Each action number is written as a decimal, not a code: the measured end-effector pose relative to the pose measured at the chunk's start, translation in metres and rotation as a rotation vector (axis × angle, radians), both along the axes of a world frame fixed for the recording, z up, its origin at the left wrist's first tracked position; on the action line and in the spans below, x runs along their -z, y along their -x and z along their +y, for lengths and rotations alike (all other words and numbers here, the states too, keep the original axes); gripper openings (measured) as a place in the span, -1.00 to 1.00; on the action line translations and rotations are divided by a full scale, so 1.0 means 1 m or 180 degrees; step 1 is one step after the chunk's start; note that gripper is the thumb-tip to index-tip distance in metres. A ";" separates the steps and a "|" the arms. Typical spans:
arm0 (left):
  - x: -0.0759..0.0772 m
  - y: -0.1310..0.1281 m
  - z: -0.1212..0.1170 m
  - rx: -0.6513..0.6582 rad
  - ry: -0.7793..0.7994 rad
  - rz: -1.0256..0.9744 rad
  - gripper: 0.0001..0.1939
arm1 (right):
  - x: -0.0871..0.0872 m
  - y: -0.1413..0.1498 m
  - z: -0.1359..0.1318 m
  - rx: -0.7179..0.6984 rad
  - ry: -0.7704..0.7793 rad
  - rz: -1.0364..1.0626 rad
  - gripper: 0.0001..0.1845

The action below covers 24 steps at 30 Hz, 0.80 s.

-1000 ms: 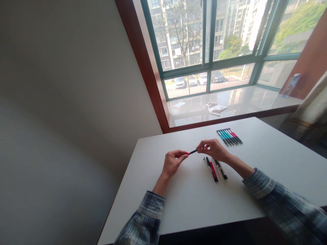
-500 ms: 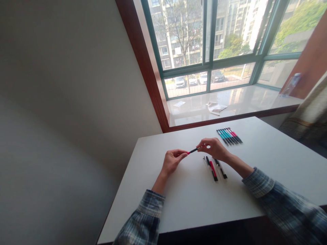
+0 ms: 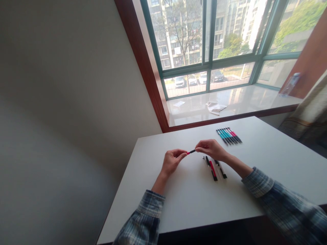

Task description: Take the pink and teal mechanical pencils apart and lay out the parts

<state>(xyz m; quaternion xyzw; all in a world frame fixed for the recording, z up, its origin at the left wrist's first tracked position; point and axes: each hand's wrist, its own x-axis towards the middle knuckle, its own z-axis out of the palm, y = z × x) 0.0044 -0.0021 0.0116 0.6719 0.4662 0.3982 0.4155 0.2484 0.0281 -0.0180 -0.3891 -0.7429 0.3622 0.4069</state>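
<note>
Above the white table (image 3: 184, 200) a red and black pen (image 3: 192, 151) spans the gap between my hands. My left hand (image 3: 173, 161) pinches its red part. The fingers of my right hand (image 3: 209, 149) are closed at the black end and cover its tip. Just below my right hand lie pen parts: a red barrel with a black grip (image 3: 213, 170), a black-ended piece (image 3: 224, 174) and thin clear pieces. Farther back, several assembled pens (image 3: 228, 136) with teal or red barrels and dark grips lie side by side in a row.
Behind the table is a window sill (image 3: 195, 114) with a crumpled cloth (image 3: 216, 108), a white paper (image 3: 179, 103) and a clear bottle (image 3: 291, 84). A grey wall (image 3: 76, 102) rises on the left. A curtain (image 3: 301, 115) hangs at the right.
My right hand has moved slightly left along the pen, and its fingers have closed up nearer the black end. My left hand has stayed in place.
</note>
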 end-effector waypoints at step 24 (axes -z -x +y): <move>0.004 -0.001 0.002 0.0011 -0.0150 0.0008 -0.80 | -0.005 0.002 -0.003 0.0165 -0.0110 -0.0228 -0.60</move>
